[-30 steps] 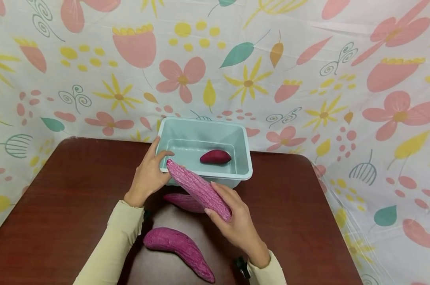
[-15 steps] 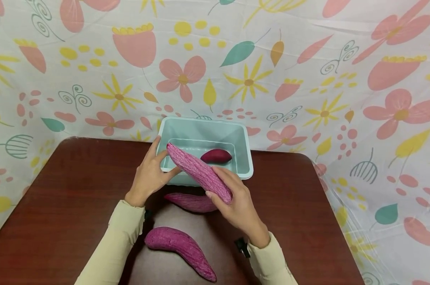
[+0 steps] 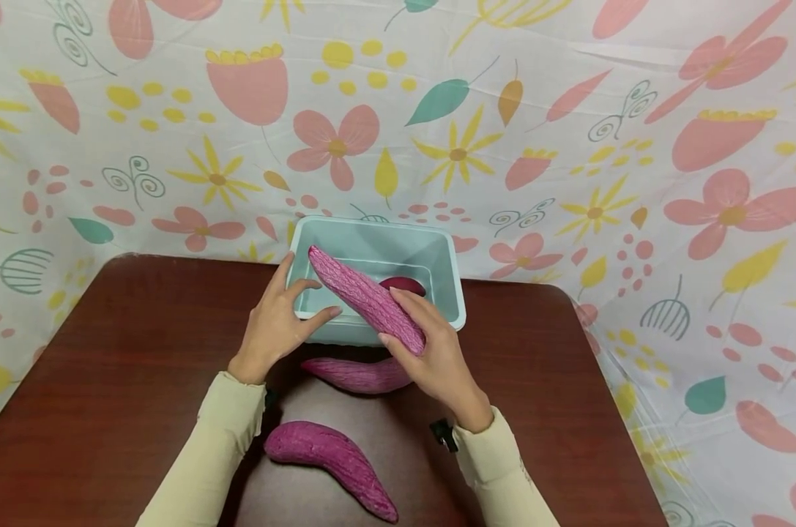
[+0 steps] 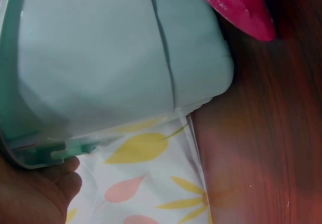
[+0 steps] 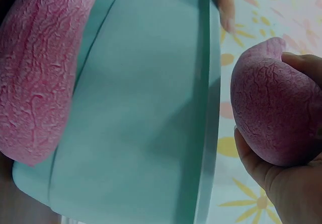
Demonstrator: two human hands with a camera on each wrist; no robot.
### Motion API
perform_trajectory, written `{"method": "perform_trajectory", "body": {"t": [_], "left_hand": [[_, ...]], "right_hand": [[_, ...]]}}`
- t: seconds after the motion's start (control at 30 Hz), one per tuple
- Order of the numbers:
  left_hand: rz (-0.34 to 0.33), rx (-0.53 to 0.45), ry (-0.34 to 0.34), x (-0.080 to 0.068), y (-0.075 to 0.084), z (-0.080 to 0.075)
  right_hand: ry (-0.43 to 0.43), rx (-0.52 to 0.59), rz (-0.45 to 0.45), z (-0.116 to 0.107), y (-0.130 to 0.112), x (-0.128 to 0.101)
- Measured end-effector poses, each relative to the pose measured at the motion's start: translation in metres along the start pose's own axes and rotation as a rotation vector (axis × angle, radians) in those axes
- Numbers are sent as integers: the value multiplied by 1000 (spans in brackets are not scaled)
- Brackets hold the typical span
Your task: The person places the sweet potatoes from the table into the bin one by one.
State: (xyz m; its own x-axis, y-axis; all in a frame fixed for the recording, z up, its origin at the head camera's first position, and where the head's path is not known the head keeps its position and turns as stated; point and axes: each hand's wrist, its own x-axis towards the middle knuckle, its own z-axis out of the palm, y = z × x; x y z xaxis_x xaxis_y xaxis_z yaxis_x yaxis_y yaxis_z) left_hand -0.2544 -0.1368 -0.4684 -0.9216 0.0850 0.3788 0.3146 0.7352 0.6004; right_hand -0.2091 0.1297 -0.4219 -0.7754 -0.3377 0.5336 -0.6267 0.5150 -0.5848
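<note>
My right hand (image 3: 437,359) has its fingers curled round the near end of a long purple yam (image 3: 365,298), holding it tilted over the front rim of the tub (image 3: 453,289); the far tip reaches above the tub's left half. My left hand (image 3: 275,322) grips the tub's near-left corner, thumb along the front wall, fingers over the rim.

The tub sits at the far edge of the surface (image 3: 127,351), its back against the flowered cloth (image 3: 569,146). Bare wood lies wide on both sides of it. In front, a second yam (image 3: 358,375) lies just beside the tub's front wall, under the right hand, and a third yam (image 3: 332,457) lies nearer, close to my left sleeve (image 3: 206,454).

Inside the tub a small dark yam (image 3: 404,284) is mostly hidden behind the held one. The right wrist view shows only the held yam's blunt end (image 5: 274,113) in my fingers and the tub's outer wall (image 5: 146,123). The left wrist view is blurred and close: tub corner (image 4: 126,63), a red tip (image 4: 236,7) cut off at the top.
</note>
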Motion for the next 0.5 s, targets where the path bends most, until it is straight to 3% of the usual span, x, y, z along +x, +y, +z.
{"method": "perform_trajectory", "body": {"t": [0.5], "left_hand": [[-5,8,-4,-1,1,-1]], "right_hand": [[-22,-22,-23,-1,11,21]]}}
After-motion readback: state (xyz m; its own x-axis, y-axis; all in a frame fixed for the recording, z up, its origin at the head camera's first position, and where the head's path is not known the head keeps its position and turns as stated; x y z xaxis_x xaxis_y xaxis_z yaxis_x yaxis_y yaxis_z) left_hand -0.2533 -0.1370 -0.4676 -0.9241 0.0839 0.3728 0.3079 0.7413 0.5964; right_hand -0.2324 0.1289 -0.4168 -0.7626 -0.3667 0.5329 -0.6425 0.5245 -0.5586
